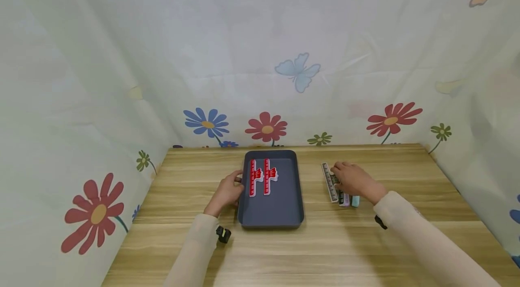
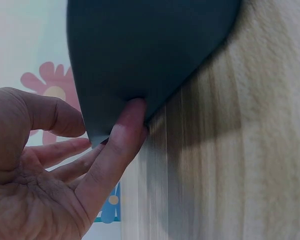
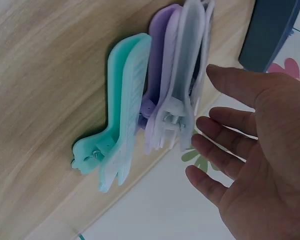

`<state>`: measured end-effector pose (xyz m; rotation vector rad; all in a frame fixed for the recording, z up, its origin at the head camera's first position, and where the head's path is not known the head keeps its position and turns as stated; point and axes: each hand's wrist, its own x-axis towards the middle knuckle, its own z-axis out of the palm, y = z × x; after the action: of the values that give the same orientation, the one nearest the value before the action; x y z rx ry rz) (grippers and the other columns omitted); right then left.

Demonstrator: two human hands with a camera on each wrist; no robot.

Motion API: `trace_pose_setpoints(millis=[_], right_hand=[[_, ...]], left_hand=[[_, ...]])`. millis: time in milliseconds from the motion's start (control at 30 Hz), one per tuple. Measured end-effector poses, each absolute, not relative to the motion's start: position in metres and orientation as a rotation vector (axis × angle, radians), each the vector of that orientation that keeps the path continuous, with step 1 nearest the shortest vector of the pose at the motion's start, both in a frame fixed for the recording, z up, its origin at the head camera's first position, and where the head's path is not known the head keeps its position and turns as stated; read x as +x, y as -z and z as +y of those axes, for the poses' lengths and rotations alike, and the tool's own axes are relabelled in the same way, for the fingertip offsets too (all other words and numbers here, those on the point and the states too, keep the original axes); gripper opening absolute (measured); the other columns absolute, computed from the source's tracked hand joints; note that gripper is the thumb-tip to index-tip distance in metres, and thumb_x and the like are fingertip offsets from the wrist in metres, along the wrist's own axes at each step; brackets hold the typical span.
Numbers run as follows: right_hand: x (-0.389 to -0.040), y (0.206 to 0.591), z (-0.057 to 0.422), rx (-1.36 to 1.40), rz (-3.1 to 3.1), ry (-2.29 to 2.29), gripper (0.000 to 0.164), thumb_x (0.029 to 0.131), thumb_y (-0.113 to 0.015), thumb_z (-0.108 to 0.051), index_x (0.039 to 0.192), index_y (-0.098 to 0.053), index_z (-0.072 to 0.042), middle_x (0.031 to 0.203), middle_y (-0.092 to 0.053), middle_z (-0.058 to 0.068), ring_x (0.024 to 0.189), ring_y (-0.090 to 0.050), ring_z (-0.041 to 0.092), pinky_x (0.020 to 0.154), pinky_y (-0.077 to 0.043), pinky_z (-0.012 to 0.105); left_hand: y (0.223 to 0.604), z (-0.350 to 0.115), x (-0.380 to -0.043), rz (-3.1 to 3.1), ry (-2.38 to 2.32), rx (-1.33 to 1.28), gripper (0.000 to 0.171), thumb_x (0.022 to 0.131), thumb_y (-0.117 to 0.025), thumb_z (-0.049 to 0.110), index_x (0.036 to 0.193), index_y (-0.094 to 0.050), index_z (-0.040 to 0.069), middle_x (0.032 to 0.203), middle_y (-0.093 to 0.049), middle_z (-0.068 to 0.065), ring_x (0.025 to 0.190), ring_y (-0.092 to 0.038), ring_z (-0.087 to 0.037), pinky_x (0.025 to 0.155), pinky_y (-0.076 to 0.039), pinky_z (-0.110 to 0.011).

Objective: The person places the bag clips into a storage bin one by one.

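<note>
A dark grey tray [image 1: 284, 205] lies on the table, with two red-and-white clips [image 1: 253, 183] side by side in its left half. My left hand [image 1: 227, 191] is at the tray's left side. In the left wrist view a nearly straight finger [image 2: 132, 125] touches the outer wall, and the thumb lies by the rim. My right hand [image 1: 355, 180] is over a row of spring clips, fingers slightly bent and spread. The right wrist view shows a teal clip [image 3: 120, 100], a purple clip [image 3: 160, 60] and a pale grey clip [image 3: 185, 65]; the fingertips are right beside the pale one.
The wooden table [image 1: 325, 255] backs onto a white curtain [image 1: 243, 52] printed with flowers and a butterfly. A black-and-white patterned clip [image 1: 330, 183] lies at the left end of the clip row, right of the tray.
</note>
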<state>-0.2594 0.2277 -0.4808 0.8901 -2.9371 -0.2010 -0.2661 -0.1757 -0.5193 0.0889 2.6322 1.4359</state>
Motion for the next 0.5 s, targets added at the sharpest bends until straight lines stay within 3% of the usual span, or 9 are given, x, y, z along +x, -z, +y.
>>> trace_pose_setpoints(millis=[500], right_hand=[[-0.271,0.489,0.224,0.898,-3.017,0.292,0.044,0.087,-0.073,-0.025,0.122,-0.062,0.000,0.116,-0.062,0.017,0.108,-0.060,0.034,0.090,-0.055,0.051]], left_hand=[[0.521,-0.176,-0.266,2.625,-1.436,0.080,0.057,0.090,-0.052,0.004,0.147,-0.044,0.009,0.125,-0.061,-0.024,0.061,-0.067,-0.021,0.042,-0.058,-0.037]])
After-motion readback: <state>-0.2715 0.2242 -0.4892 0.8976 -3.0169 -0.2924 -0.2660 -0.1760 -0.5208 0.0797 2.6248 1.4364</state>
